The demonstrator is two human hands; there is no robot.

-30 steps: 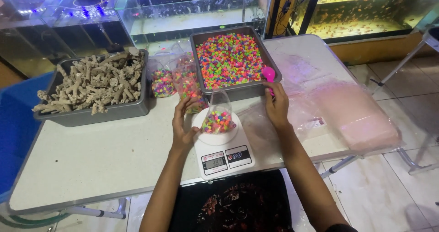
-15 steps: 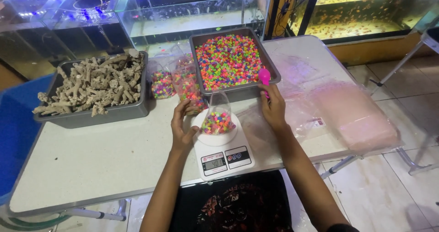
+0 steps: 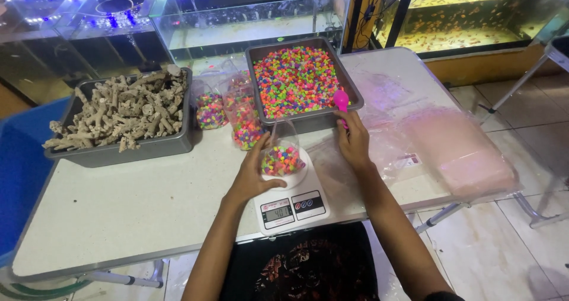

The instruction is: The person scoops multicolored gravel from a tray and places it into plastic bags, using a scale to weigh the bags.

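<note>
A clear plastic bag (image 3: 283, 153) partly filled with multicoloured gravel stands on a white digital kitchen scale (image 3: 288, 197). My left hand (image 3: 253, 172) cups the bag's left side and holds it upright. My right hand (image 3: 353, 139) holds a pink scoop (image 3: 341, 102) at the near right corner of a grey metal tray (image 3: 353, 83) full of the same bright gravel. The scoop's bowl rests just over the tray's edge.
Two filled bags of coloured gravel (image 3: 236, 112) stand left of the tray. A grey tray of pale coral pieces (image 3: 122, 112) sits at the left. A stack of empty clear bags (image 3: 456, 153) lies at the table's right end. Fish tanks (image 3: 249, 22) line the back.
My right hand has moved the pink scoop from over the bag back toward the gravel tray's corner. The left hand stays on the bag.
</note>
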